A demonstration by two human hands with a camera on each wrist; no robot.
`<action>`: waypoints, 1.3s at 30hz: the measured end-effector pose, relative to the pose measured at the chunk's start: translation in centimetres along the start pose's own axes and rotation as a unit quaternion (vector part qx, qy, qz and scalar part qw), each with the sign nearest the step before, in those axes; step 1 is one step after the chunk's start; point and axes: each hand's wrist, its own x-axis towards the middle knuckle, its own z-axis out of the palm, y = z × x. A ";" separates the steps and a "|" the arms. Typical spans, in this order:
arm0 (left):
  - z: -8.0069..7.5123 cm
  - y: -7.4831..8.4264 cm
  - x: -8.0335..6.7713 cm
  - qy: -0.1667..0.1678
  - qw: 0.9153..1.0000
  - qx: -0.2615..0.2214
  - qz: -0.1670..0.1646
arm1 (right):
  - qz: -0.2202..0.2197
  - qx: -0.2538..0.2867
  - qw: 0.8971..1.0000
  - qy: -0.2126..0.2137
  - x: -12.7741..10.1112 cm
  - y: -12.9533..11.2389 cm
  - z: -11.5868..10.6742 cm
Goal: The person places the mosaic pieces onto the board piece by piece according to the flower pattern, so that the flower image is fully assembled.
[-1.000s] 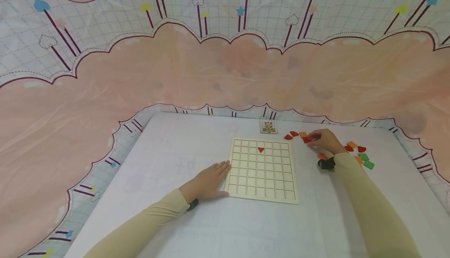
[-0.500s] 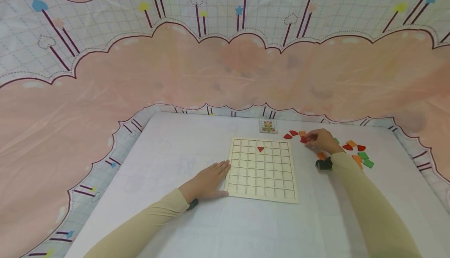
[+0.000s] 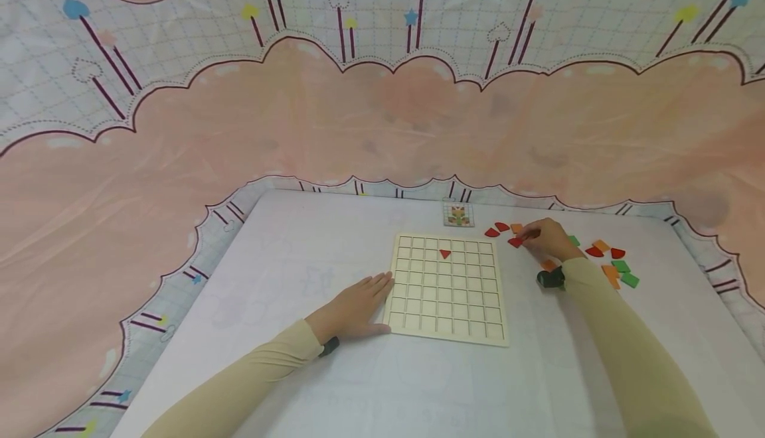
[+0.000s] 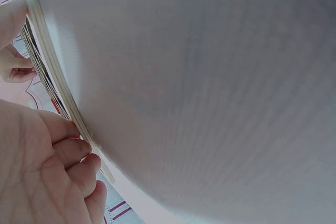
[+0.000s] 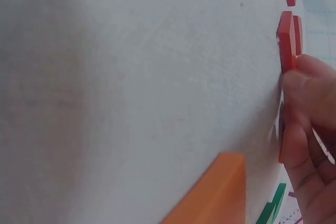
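Right hand (image 3: 546, 239) pinched red piece (image 3: 515, 242) at fingertips, just right of grid board (image 3: 447, 318) on desk (image 3: 299, 259). Board held one red triangle (image 3: 445, 253) in upper row. Left hand (image 3: 352, 308) lay flat, fingers straight, against board's left edge. Red piece sat slightly nearer board than second earlier.

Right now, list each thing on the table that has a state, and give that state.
Grid board: flat on the table, one cell filled.
Red triangle: seated in a cell of the second row.
Left hand: fingers straight, resting against the board's left edge.
Right hand: pinches a red piece.
Red piece: at the fingertips, beside the board.
Loose pieces: scattered flat, right of the board.
Picture card: flat, beyond the board.
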 end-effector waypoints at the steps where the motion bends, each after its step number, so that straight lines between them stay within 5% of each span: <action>1: 0.0 0.0 0.0 0.000 1.000 0.000 0.000 | 0.003 -0.001 1.000 -0.002 0.0 0.0 0.0; 29: 0.2 -0.1 0.2 -0.007 1.000 0.005 -0.004 | -0.015 -0.015 0.999 -0.031 -0.1 -0.5 -0.1; 39: -0.1 0.0 0.1 -0.002 1.000 -0.001 -0.003 | -0.118 0.022 0.993 -0.020 0.2 -2.9 0.7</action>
